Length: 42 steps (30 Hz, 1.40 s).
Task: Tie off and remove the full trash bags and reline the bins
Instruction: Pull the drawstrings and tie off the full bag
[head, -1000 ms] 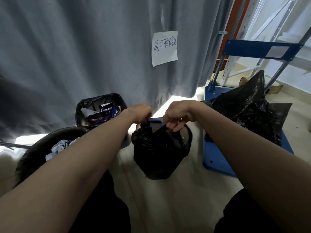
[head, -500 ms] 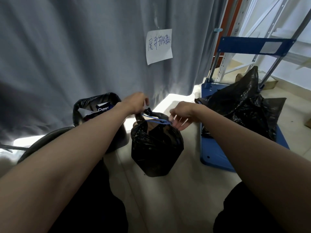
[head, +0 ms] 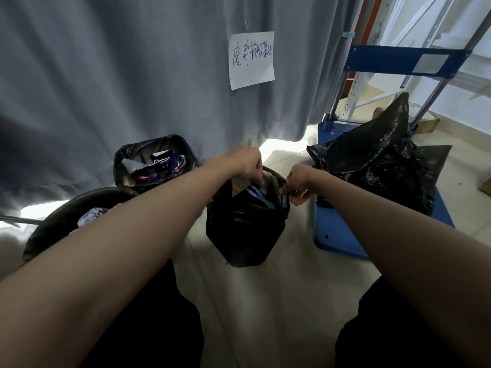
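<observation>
L hand (head: 248, 166): yours, fingers curled on the black bag's (head: 244, 229) top edge, left side.
R hand (head: 299, 185): yours, pinching the blue drawstring (head: 256, 193) at the bag's right rim.
Bag: on the floor (head: 265, 301) betw. your arms, mouth still open, drawstring loop slack across it.
Rect bin (head: 155, 162): behind-left by the grey curtain (head: 119, 75), black liner, full of wrappers.
Round bin (head: 77, 213): near left, partly under your L forearm, paper inside.
Cart (head: 337, 235): blue, right of bag, w/ a crumpled black bag pile (head: 380, 166) on it.
Note (head: 251, 59): handwritten paper on curtain.
</observation>
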Available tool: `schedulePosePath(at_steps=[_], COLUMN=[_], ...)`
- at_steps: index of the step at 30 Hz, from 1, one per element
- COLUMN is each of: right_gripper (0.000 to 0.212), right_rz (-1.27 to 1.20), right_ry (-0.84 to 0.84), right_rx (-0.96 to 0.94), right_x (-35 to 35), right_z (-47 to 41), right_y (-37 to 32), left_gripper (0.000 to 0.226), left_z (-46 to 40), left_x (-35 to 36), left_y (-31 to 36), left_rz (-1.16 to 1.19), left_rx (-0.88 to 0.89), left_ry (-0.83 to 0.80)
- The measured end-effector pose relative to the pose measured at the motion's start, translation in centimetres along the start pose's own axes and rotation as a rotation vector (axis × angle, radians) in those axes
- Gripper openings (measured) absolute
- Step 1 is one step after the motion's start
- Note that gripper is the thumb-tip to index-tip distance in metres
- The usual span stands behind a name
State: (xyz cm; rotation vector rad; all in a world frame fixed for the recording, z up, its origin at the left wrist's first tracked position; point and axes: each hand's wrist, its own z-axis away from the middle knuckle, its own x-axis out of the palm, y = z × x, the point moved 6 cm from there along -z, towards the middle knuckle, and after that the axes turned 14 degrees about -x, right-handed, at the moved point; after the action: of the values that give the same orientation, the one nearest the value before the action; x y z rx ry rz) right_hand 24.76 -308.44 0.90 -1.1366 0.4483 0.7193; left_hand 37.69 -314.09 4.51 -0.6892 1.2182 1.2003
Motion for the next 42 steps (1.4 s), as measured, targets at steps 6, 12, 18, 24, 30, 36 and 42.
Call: schedulePosePath(at_steps=[6,12,18,24,30,36,42], right_gripper=[0.021,0.03,0.02,0.024,0.036,0.014,0.028], right_rz=[-0.263,-0.323,-0.388,-0.38,-0.335,-0.288,-0.184], right_ry=[0.035,0.069,0.057,-0.023,-0.092,-0.031,0.078], right_rx=[-0.014,0.003,0.02,0.013,-0.106,-0.162,-0.18], right_x=[-0.5,-0.6,-0.7,-0.1,1.1,2.1,1.6], right_z=[0.1,-0.6,-1.1,-1.2,-1.8,-2.8,-3.7], right_y=[-1.0,-0.3,0.3,1.0,-0.3,-1.1,-1.1], left_gripper=[0.035,0.05,0.025,0.022,0.022,0.021,0.029], left_z=[-0.4,-0.1,-0.1,0.4,0.5,0.6,0.7], left_x=[1.6,2.4,2.7,1.9,1.2,0.7,-0.8], left_y=[-0.1,1.1,1.9,1.9,1.0,-0.1,-1.9], left_rz=[0.168,0.327,0.385,0.397,0.4,0.398,0.391], left_rx=[-0.119,-0.195,-0.25,-0.268,-0.25,-0.261,-0.265], left_ry=[-0.058,-0.155,-0.126,-0.157,-0.157,-0.129,-0.073])
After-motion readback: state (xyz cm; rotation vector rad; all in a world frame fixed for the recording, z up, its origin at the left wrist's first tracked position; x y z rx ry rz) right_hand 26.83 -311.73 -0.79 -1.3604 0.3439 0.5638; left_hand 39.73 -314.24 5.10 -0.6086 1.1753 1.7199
